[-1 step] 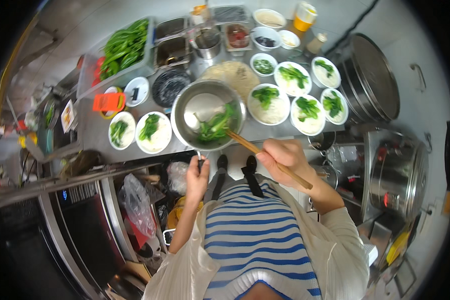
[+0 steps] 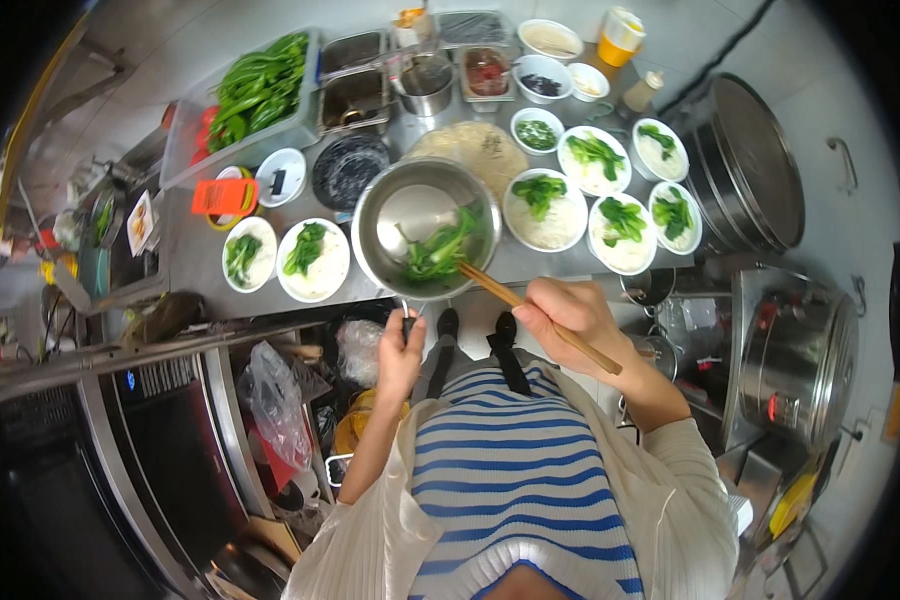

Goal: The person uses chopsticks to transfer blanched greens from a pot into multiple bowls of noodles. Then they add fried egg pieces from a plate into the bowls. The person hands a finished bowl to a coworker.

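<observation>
My left hand is closed round the handle of a steel saucepan, which is tilted a little at the counter's front edge. Leafy greens lie on the right side inside the pan. With my right hand I grip a pair of wooden chopsticks, their tips among the greens. To the right of the pan stands a white bowl of pale food topped with greens, with several like it beyond. Two similar bowls, one nearer and one farther left, sit on the left.
Behind the pan are a round wooden board and a dark round dish. A plastic tub of green peppers stands at the back left. Small bowls, steel containers and a squeeze bottle line the back; large steel pots flank the right.
The whole counter shifts slightly right in the picture. My hands keep their holds on the saucepan and chopsticks; the greens in the pan look slightly rearranged.
</observation>
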Motion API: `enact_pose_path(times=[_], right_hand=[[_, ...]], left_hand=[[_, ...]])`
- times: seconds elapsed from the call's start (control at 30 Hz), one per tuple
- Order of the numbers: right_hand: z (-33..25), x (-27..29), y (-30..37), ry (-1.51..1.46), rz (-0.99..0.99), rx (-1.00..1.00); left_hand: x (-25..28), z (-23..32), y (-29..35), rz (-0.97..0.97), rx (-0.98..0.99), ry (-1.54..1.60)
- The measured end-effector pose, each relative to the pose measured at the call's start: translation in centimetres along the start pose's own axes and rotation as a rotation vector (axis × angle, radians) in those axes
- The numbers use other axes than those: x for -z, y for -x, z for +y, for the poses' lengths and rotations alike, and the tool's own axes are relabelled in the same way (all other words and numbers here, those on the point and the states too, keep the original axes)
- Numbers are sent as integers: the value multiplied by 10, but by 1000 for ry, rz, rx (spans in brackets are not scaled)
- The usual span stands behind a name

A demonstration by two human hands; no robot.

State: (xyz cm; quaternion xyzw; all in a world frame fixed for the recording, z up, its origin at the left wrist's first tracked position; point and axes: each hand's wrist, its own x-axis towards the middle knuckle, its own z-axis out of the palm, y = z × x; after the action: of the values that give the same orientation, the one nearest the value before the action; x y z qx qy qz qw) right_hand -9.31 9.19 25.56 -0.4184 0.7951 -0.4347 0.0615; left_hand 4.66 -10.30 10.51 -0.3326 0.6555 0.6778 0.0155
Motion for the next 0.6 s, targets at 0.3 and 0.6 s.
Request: enact_pose_path(times=[0.3,0.6], right_hand=[[5,13,-4,-81,-232,90],[10,30,-23,40,-419,70]], left_hand=[[3,-5,2,-26,-68,68],[13,2,4,-70,-75,-95]])
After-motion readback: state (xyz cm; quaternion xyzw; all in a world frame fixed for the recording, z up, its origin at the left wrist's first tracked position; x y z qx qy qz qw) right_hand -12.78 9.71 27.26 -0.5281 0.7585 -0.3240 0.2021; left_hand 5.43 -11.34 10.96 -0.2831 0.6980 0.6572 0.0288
